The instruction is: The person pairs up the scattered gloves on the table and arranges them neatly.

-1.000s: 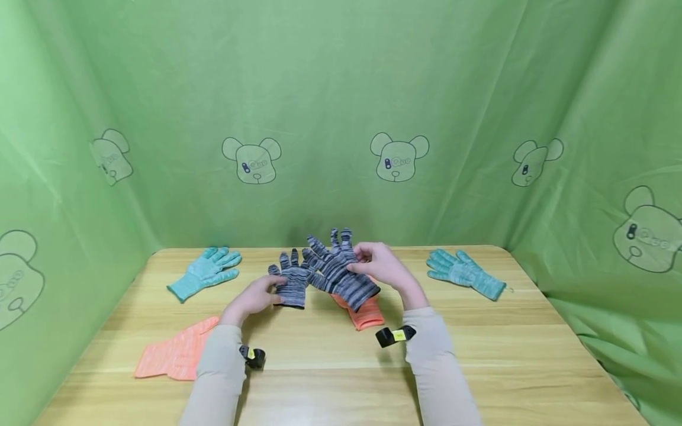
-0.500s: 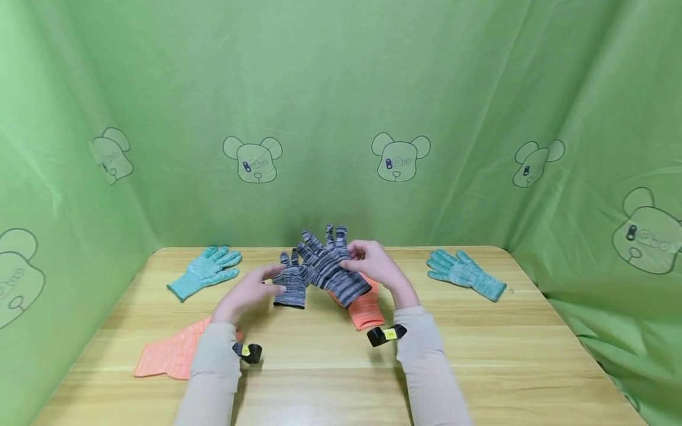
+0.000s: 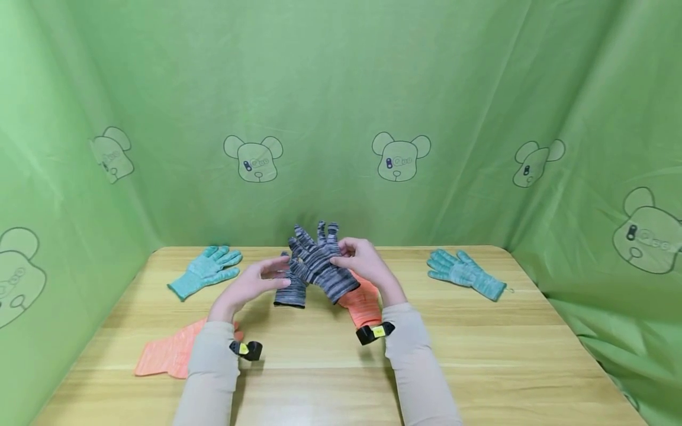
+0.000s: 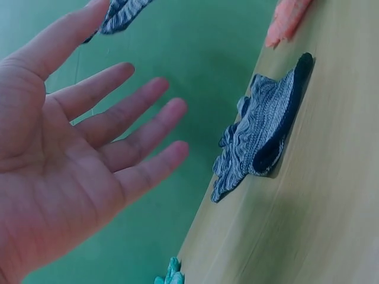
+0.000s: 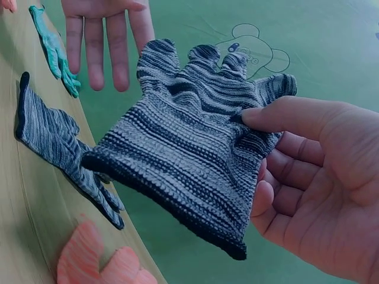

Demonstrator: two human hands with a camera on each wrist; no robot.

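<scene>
Between its thumb and curled fingers, my right hand (image 3: pixel 366 266) pinches the side of a grey-and-black striped knit glove (image 3: pixel 326 271), raised above the table. In the right wrist view the dark cuff of this striped glove (image 5: pixel 172 142) hangs toward the camera. A second striped glove (image 3: pixel 292 295) lies on the table, partly covered by the raised one in the head view. My left hand (image 3: pixel 246 291) hovers over its left side, fingers spread; the left wrist view shows the left palm (image 4: pixel 65 160) holding nothing, apart from the lying glove (image 4: pixel 257 130).
An orange glove (image 3: pixel 363 302) lies under the raised striped glove, partly hidden. Another orange glove (image 3: pixel 165 352) lies at the left, partly behind the left forearm. Teal gloves lie at the back left (image 3: pixel 205 272) and back right (image 3: pixel 465 275). A green curtain (image 3: pixel 330 89) encloses the table.
My right hand has carried the raised striped glove to the left, over the lying one. My left hand has drawn slightly left off the lying glove, its fingers opening.
</scene>
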